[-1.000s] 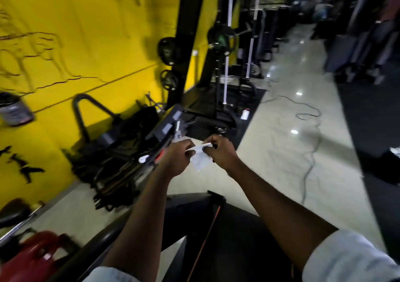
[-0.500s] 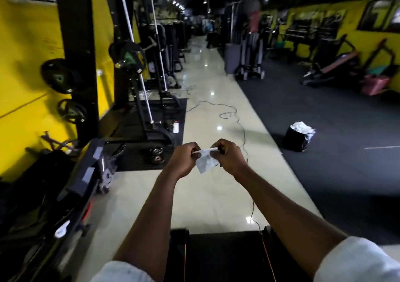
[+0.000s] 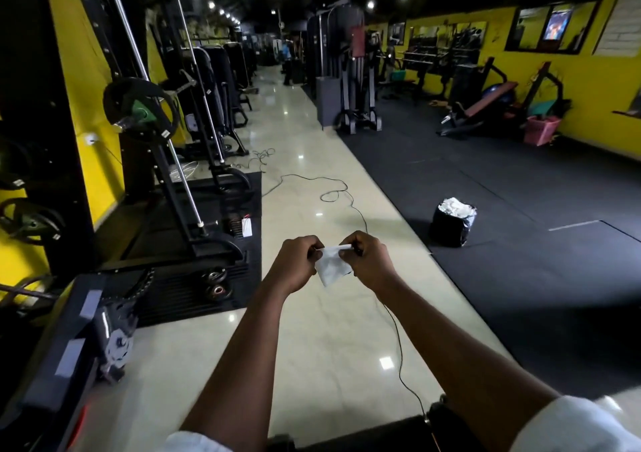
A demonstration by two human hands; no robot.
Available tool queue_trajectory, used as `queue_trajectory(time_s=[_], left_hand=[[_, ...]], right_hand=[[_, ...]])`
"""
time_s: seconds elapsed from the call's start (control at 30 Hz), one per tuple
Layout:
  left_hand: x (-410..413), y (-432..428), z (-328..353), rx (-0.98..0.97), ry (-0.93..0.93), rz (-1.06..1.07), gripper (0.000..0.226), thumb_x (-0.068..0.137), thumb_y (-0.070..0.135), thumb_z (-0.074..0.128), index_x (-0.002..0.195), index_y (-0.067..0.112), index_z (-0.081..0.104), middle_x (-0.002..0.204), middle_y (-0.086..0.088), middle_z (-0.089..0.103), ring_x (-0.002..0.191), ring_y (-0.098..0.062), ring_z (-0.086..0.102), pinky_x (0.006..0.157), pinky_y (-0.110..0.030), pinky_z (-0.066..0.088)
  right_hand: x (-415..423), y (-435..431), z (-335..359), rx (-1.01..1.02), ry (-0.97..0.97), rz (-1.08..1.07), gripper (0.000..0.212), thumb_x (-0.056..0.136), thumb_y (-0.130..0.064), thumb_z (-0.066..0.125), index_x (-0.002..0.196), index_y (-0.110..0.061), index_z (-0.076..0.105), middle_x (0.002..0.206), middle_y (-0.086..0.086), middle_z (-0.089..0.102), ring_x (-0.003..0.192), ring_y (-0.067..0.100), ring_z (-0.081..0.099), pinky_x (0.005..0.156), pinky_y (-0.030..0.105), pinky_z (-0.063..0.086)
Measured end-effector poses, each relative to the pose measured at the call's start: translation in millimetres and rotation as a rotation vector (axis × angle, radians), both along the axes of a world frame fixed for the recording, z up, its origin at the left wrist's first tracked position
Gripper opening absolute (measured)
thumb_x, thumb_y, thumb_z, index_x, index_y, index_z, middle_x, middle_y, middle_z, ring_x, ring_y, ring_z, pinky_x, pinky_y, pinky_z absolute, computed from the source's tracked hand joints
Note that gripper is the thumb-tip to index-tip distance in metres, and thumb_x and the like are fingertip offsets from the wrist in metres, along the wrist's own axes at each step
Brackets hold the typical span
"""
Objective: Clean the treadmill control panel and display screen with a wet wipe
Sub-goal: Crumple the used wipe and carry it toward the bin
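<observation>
Head view: the left hand (image 3: pixel 295 266) and right hand (image 3: pixel 373 262) each pinch a top corner of the white wet wipe (image 3: pixel 331 268) with curled fingers (image 3: pixel 351 243), so it hangs down between them, equally near both.

Wet wipe (image 3: pixel 331 268) hangs between left hand (image 3: pixel 295 267) and right hand (image 3: pixel 370 261), bin (image 3: pixel 450 224) farther right.

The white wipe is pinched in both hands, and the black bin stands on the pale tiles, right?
No: the head view shows the black bin standing on the dark floor mat, not the tiles. The left hand and right hand do pinch the white wipe.
</observation>
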State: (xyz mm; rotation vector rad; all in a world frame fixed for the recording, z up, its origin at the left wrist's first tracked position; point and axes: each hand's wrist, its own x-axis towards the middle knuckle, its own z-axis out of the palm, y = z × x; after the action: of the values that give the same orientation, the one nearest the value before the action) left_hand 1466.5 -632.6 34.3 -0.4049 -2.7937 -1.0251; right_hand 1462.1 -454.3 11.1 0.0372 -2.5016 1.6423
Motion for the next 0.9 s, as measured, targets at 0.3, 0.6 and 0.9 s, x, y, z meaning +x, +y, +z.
queue_trajectory(time_s=[0.3, 0.6, 0.9], left_hand=[[-227.7, 3.2, 6.8, 0.044, 0.007, 0.031, 0.012, 0.097, 0.005, 0.057, 0.089, 0.009, 0.064, 0.072, -0.005, 0.064, 0.06, -0.009, 0.058, 0.045, -0.009, 0.037], [-428.8, 18.9, -34.6, 0.014, 0.015, -0.037, 0.014, 0.096, 0.008, 0.057, 0.087, 0.018, 0.059, 0.068, 0.005, 0.058, 0.063, -0.018, 0.061, 0.057, -0.025, 0.039], [-697.3, -4.9, -217.1, 0.02, 0.145, -0.076, 0.013, 0.092, 0.001, 0.05, 0.086, 0.01, 0.055, 0.075, -0.008, 0.063, 0.062, -0.022, 0.06, 0.041, -0.014, 0.036]], right_hand=[[-230.6, -0.8, 2.1, -0.024, 0.014, 0.017, 0.011, 0.086, -0.005, 0.062, 0.083, -0.015, 0.061, 0.069, -0.002, 0.06, 0.062, 0.017, 0.054, 0.055, 0.023, 0.038], [-417.7, 8.4, -39.1, -0.033, 0.047, -0.082, 0.021, 0.083, -0.009, 0.063, 0.074, -0.028, 0.058, 0.065, -0.005, 0.059, 0.06, 0.018, 0.053, 0.056, 0.026, 0.039], [-682.4, -22.0, -218.2, -0.006, 0.132, -0.142, 0.017, 0.085, -0.006, 0.063, 0.079, -0.022, 0.062, 0.068, -0.002, 0.062, 0.063, 0.021, 0.059, 0.055, 0.027, 0.044]])
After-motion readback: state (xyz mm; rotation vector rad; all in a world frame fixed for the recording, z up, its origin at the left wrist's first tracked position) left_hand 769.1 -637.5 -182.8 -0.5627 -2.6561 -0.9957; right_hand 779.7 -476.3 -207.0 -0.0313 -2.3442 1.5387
